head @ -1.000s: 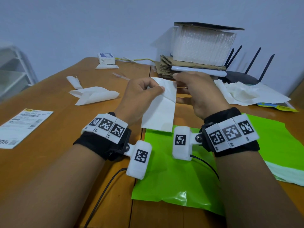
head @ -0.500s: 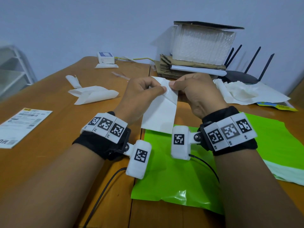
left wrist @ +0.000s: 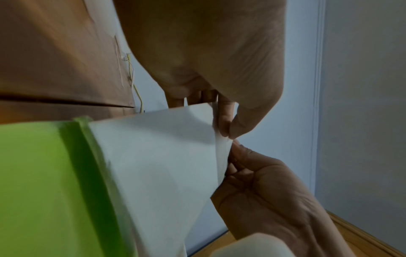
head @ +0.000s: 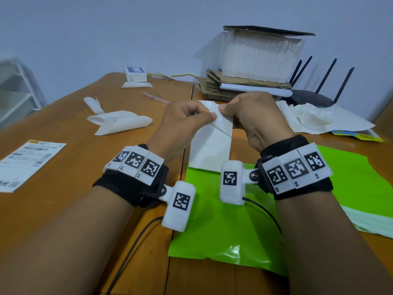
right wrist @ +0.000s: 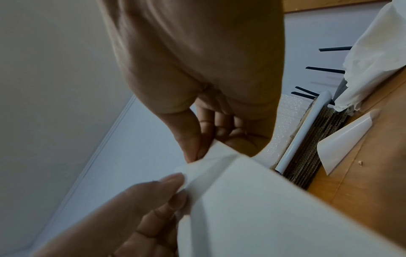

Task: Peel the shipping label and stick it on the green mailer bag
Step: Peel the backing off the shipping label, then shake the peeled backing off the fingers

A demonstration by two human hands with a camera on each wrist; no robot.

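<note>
my left hand (head: 180, 122) and right hand (head: 253, 116) meet in the air over the far edge of the green mailer bag (head: 223, 226), both pinching the top corner of the shipping label (head: 209, 150). the left thumb and forefinger grip one thin layer at the corner, and the right thumb and forefinger grip the other, so the two layers part a little there, as i see in the wrist views. the label hangs blank side toward me, its lower edge just over the bag's far end. the bag lies flat on the wooden table (head: 63, 167), near me and to the right. on the left of the table lies a printed label sheet (head: 23, 165); farther off lie curled backing papers (head: 119, 122). far right stands a router (head: 310, 99) beside stacked cardboard (head: 214, 86).
</note>
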